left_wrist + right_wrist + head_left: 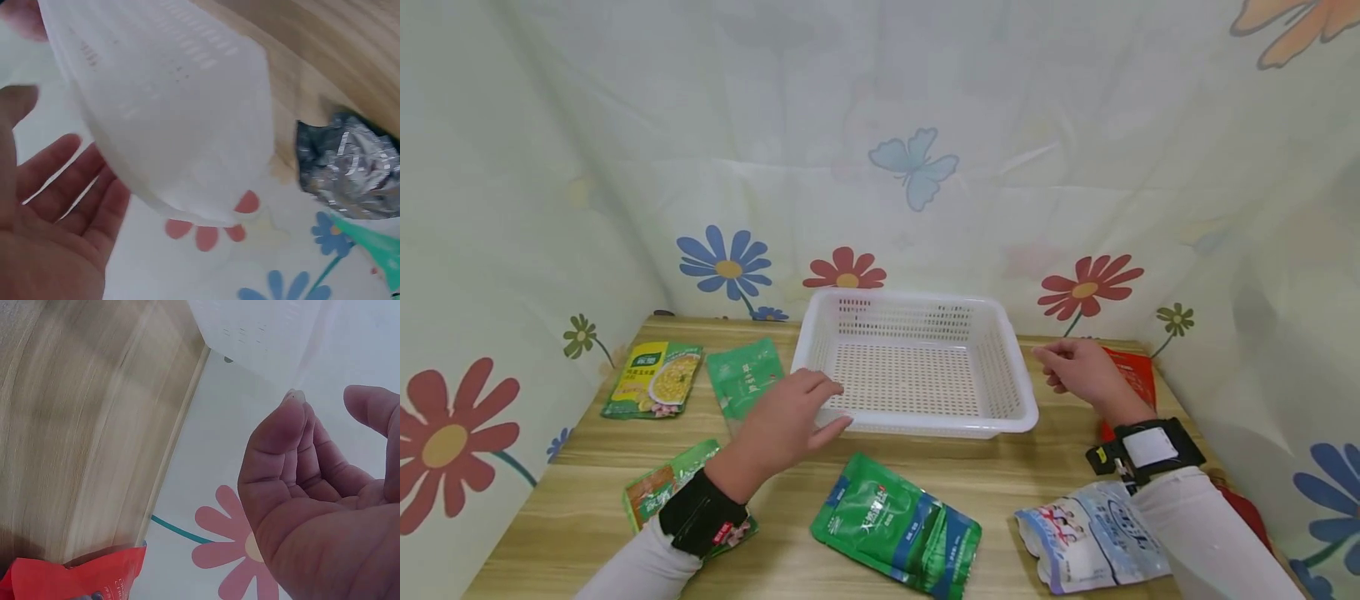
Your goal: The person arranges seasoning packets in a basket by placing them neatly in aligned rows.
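A white plastic basket (917, 423) with slotted walls stands at the back middle of the wooden table, and no item shows inside it. My left hand (786, 421) is at its front left corner, thumb and fingers spread apart; in the left wrist view the left hand (59, 219) is beside the basket wall (181, 125), gripping nothing. Off the basket's right side is my right hand (1082, 372), fingers loosely bent. The right wrist view shows a gap between thumb and fingers of the right hand (312, 487), with nothing held.
Around the basket lie a yellow-green corn pouch (655, 379), a green pouch (745, 375), a brown-green pouch (662, 483) partly under my left wrist, a large green pouch (895, 525), a blue-white bag (1093, 537) and a red pouch (1135, 375). Flowered cloth (917, 225) hangs behind.
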`<state>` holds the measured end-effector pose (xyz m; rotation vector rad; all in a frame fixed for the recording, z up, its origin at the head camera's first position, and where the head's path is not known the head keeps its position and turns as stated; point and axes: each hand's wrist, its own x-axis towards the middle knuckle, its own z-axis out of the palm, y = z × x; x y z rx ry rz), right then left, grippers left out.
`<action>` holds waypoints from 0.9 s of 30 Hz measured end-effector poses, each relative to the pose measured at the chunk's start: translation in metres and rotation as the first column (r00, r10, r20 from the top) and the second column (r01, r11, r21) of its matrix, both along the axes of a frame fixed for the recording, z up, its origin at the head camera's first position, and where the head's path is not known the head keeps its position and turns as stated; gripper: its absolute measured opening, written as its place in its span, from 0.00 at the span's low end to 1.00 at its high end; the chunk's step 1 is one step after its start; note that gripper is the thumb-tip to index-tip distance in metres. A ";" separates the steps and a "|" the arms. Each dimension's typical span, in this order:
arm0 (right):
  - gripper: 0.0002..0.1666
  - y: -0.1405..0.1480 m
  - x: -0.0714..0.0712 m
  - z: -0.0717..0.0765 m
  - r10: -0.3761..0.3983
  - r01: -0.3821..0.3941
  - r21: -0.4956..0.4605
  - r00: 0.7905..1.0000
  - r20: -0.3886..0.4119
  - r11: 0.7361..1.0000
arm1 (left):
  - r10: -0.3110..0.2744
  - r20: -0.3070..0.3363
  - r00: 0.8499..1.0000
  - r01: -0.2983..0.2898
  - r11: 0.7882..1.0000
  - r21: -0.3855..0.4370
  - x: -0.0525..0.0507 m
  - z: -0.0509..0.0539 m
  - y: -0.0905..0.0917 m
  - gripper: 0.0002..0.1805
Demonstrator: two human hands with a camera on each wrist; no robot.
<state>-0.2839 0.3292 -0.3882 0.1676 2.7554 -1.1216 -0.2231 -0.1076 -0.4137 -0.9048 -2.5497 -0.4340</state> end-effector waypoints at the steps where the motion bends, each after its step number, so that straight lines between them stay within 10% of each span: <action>1: 0.32 0.001 0.001 0.001 0.000 0.000 -0.001 1.000 -0.001 1.000 | 0.007 0.008 1.000 -0.007 0.999 -0.049 0.003 0.002 0.004 0.23; 5: 0.32 0.003 0.003 0.003 0.007 -0.007 0.014 1.000 -0.010 1.000 | 0.059 0.053 0.997 -0.048 0.979 -0.197 0.009 0.003 0.018 0.23; 10: 0.33 0.002 0.004 0.004 0.008 -0.008 0.016 1.000 -0.008 1.000 | 0.062 -0.037 0.997 -0.070 0.952 -0.297 0.008 -0.005 0.031 0.12; 27: 0.30 0.005 0.006 0.002 0.001 -0.001 0.032 1.000 0.001 0.999 | 0.089 -0.049 0.995 -0.101 0.936 -0.338 0.000 -0.021 0.035 0.06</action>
